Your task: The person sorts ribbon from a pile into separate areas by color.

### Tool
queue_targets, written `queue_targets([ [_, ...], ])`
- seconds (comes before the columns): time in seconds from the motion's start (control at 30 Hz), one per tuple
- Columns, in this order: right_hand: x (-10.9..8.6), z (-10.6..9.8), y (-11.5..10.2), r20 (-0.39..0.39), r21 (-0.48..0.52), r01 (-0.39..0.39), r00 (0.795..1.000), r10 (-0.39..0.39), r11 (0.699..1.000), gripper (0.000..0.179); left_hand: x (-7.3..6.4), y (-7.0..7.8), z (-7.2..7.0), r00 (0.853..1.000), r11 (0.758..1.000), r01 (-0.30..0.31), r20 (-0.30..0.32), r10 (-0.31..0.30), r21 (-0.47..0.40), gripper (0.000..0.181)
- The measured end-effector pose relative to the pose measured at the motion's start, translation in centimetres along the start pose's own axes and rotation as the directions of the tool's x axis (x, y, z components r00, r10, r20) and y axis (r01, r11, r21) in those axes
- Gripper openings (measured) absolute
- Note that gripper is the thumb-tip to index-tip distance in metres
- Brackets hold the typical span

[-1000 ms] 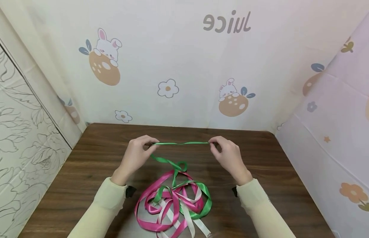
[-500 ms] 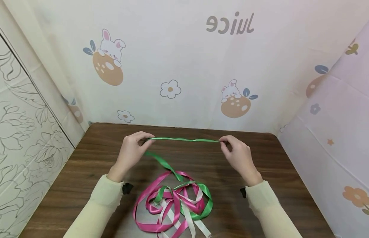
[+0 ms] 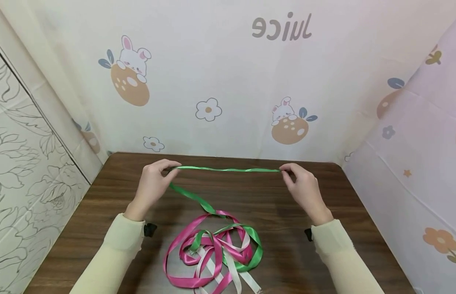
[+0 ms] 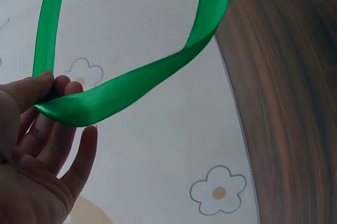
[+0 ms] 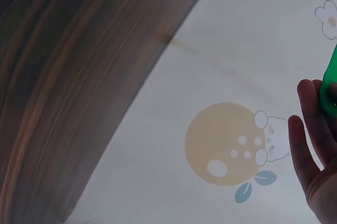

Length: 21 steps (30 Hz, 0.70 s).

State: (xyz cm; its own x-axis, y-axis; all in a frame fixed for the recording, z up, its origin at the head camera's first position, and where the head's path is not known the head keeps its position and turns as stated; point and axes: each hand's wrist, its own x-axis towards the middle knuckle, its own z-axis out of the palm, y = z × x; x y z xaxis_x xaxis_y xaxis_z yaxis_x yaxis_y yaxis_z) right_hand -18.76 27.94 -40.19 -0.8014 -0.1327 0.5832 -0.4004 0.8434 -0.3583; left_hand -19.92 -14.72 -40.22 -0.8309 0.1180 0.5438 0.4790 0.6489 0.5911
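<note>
A green satin ribbon (image 3: pixel 228 169) is stretched almost level between both hands above the far part of the table. My left hand (image 3: pixel 154 179) pinches it between thumb and fingers; in the left wrist view the ribbon (image 4: pixel 121 90) bends at the thumb and runs off twisted. From there its other length slopes down to a loose heap holding pink ribbon (image 3: pixel 184 281), white ribbon (image 3: pixel 233 269) and more green loops. My right hand (image 3: pixel 305 188) pinches the ribbon's right end. Only part of the right hand (image 5: pixel 318 155) and a bit of green show in the right wrist view.
The heap lies on the brown wooden table (image 3: pixel 110 204) near its front, between the forearms. Behind the table hangs a pale curtain (image 3: pixel 235 73) with printed bunnies and flowers. More printed curtain (image 3: pixel 397 196) stands along the right side.
My hands have moved apart, the left one leftward and the right one rightward. The green length between them has grown longer, and a green curl above the heap has pulled out.
</note>
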Motion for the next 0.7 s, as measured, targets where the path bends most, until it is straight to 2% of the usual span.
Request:
queue_targets([
  [0.3,0.5,-0.6,1.4,0.047,0.042,-0.081,0.996,0.079,0.996,0.017,0.4,-1.5,-1.0,1.0,0.999,0.006,-0.021,-0.005,0.033,0.015],
  [0.7,0.7,-1.1,3.5,0.051,0.039,-0.142,0.989,0.14,0.989,0.017,0.4,-3.5,-2.3,0.997,0.995,0.079,-0.011,-0.078,0.06,0.015],
])
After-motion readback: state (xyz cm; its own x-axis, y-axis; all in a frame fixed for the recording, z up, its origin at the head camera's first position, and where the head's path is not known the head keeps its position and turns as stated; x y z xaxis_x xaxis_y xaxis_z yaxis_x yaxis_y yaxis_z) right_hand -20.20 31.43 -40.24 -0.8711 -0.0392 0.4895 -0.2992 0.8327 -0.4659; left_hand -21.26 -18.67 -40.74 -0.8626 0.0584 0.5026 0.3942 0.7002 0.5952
